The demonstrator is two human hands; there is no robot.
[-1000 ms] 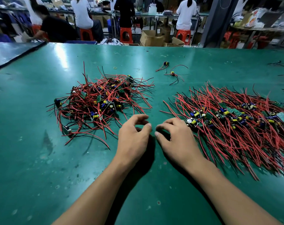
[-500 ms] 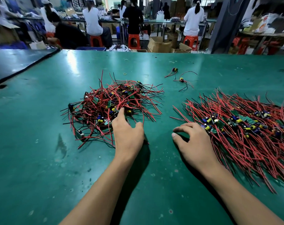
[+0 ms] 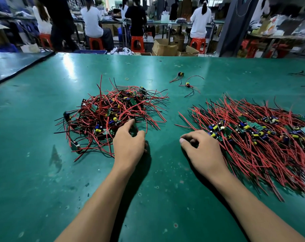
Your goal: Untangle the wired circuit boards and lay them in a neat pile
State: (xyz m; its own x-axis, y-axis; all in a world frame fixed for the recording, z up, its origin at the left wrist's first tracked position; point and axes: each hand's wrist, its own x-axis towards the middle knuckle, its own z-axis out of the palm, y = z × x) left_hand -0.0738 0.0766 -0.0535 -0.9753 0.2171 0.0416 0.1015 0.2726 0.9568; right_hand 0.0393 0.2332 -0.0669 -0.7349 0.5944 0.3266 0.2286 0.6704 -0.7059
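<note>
A tangled heap of wired circuit boards (image 3: 109,110), with red and black leads, lies on the green table (image 3: 34,180) left of centre. My left hand (image 3: 129,147) reaches into its near edge; forefinger and thumb pinch a small dark board (image 3: 135,128) there. To the right spreads the laid-out pile of boards (image 3: 263,137), their leads fanned roughly the same way. My right hand (image 3: 204,152) rests on the table at that pile's left edge, fingers loosely curled and holding nothing.
Two loose wired boards (image 3: 180,74) (image 3: 188,85) lie farther back between the piles, with a small rubber band (image 3: 127,78) to their left. A dark second table (image 3: 12,65) adjoins at the far left. People sit on red stools beyond the far edge.
My left hand moved forward and left from the middle of the table into the tangled heap and closed on a board. My right hand stayed by the laid-out pile.
</note>
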